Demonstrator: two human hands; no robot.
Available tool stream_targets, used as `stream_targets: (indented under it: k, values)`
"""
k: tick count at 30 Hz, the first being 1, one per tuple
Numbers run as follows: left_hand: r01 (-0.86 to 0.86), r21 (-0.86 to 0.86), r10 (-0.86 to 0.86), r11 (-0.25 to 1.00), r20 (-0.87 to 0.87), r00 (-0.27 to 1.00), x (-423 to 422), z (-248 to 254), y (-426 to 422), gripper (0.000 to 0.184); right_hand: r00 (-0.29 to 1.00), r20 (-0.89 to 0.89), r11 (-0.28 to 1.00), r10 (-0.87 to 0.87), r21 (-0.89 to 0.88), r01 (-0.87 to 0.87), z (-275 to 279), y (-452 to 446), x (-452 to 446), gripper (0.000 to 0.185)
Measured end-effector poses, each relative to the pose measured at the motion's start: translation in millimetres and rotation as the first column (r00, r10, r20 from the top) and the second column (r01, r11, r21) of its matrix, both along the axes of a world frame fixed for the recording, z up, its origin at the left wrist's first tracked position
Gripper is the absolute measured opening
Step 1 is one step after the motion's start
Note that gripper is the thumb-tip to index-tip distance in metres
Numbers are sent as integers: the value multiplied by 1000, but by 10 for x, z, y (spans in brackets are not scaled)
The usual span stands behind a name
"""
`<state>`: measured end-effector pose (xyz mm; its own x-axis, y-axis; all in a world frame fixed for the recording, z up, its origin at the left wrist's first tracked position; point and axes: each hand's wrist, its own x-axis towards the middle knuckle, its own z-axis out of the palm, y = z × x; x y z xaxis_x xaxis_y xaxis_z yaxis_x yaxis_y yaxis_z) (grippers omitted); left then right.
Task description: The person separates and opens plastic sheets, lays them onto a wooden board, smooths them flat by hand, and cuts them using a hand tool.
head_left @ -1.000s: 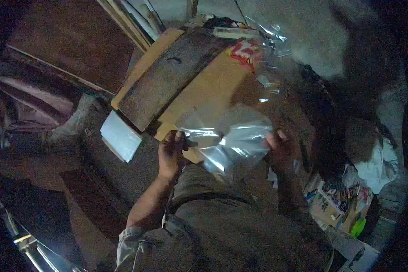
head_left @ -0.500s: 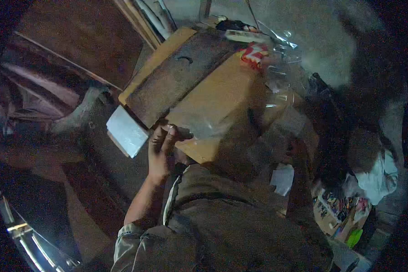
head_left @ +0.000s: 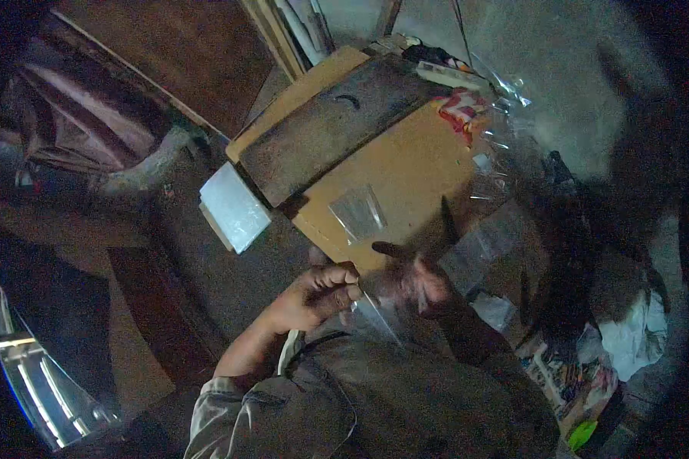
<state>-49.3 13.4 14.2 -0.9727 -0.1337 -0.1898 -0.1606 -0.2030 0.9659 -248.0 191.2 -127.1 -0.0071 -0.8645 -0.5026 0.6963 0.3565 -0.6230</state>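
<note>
My left hand (head_left: 318, 294) is closed, with its fingers pinched on a thin clear plastic piece (head_left: 379, 317) in front of my body. My right hand (head_left: 432, 287) is close by on the right, at the near edge of the yellowish-brown board (head_left: 406, 168). Its fingers are smeared and shadowed, so whether it grips the plastic does not show. Another clear plastic piece (head_left: 358, 214) lies on the board just beyond my hands. A dark flat strip (head_left: 314, 138) with a small curved dark object (head_left: 347, 99) on it runs across the board's far left side.
A stack of white sheets (head_left: 236, 206) sits left of the board. At its far right are a red-and-white wrapper (head_left: 463, 111) and crumpled clear plastic (head_left: 505, 138). White bags (head_left: 639, 336) and a printed bag (head_left: 570, 375) stand low on the right. Long boards (head_left: 279, 34) lean behind.
My left hand has drawn back from the board toward my body and now pinches clear plastic. My right hand has come in from the shadow on the right. The view has shifted slightly.
</note>
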Motion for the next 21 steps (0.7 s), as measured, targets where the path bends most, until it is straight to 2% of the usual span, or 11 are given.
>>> stream_targets:
  k: [1, 3, 6, 8, 10, 12, 14, 16, 18, 20, 21]
  values:
    - [-7, 77, 9, 997, -27, 1000, 18, -18, -2, 13, 998, -15, 997, -54, -51, 53, 381, -148, 31, 56]
    - [-82, 66, 83, 994, -7, 997, 114, -20, -2, 12, 991, -2, 982, -134, -131, 132, 849, -307, 35, 52]
    - [-150, -36, 152, 988, 66, 986, 321, -34, -103, 11, 973, 193, 973, -125, -166, 158, 912, -270, -1, 46]
    - [-292, -62, 296, 954, 65, 953, 415, -72, -125, 11, 982, 186, 980, -17, -194, 54, 942, -249, -77, 36]
    - [-324, -8, 323, 946, 109, 940, 417, 78, -118, 11, 998, 45, 998, 48, -50, -46, 970, -204, -97, 32]
    - [-357, -65, 361, 932, 58, 931, 489, 2, -132, 11, 1000, 21, 998, -5, 63, 3, 1102, -218, -30, 24]
    - [-306, -150, 322, 940, 96, 942, 467, -30, -179, 12, 994, -107, 999, -28, -32, 24, 1046, -193, -39, 20]
    - [-245, -234, 282, 941, 139, 949, 425, -118, -151, 14, 986, -122, 991, -117, -76, 108, 1068, -228, 86, 19]
    - [-586, -377, 589, 717, -120, 799, 298, -295, -36, 20, 859, -432, 960, -276, -87, 264, 1062, -216, 159, 18]
    - [-664, -588, 628, 462, -312, 713, 277, -328, 16, 33, 807, -479, 937, -344, -121, 328, 1162, -282, 246, 17]
    - [-646, -658, 544, 387, -403, 736, 272, -232, 70, 39, 747, -522, 907, -413, -157, 391, 1227, -316, 308, 17]
